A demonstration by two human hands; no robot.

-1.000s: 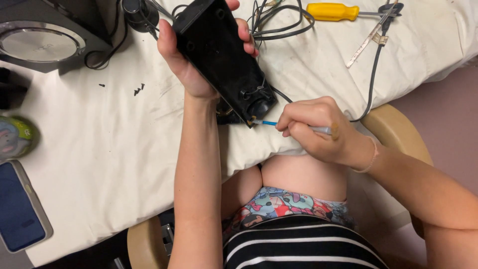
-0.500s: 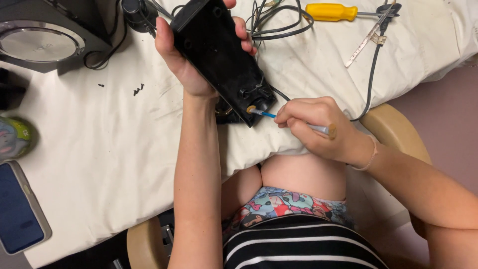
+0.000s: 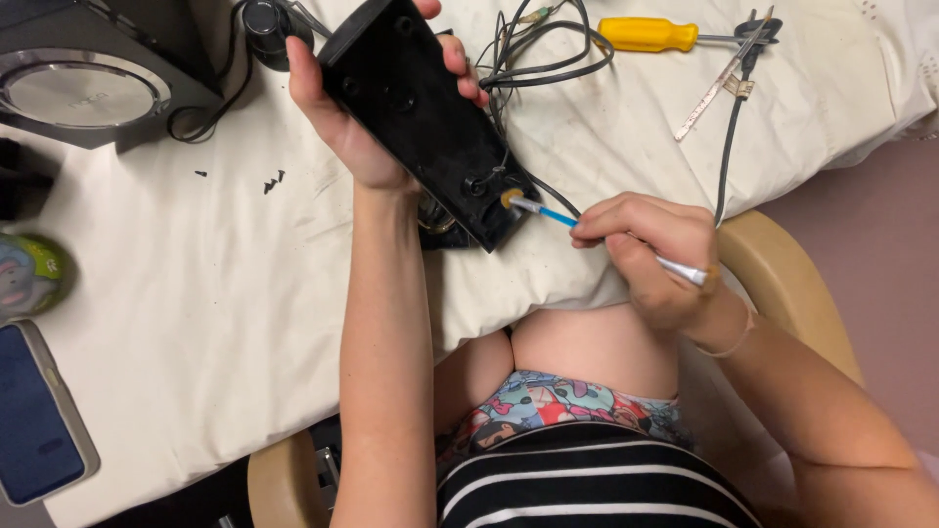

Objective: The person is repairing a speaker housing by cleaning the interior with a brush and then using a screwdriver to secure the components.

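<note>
My left hand grips a long black plastic box, tilted, with its flat back towards me and its lower end near the table's front edge. My right hand holds a thin tool with a blue and silver shaft like a pen. The tool's tip sits at a small round yellowish hole in the lower corner of the box. Black cables run from behind the box.
A white cloth covers the table. A yellow-handled screwdriver and a cable with a plug lie at the back right. A black speaker stands back left, a phone and a round tin at the left edge. Small black screws lie loose.
My right hand has moved the thin tool's tip up and left into the hole in the box's lower corner. The box stays held in my left hand.
</note>
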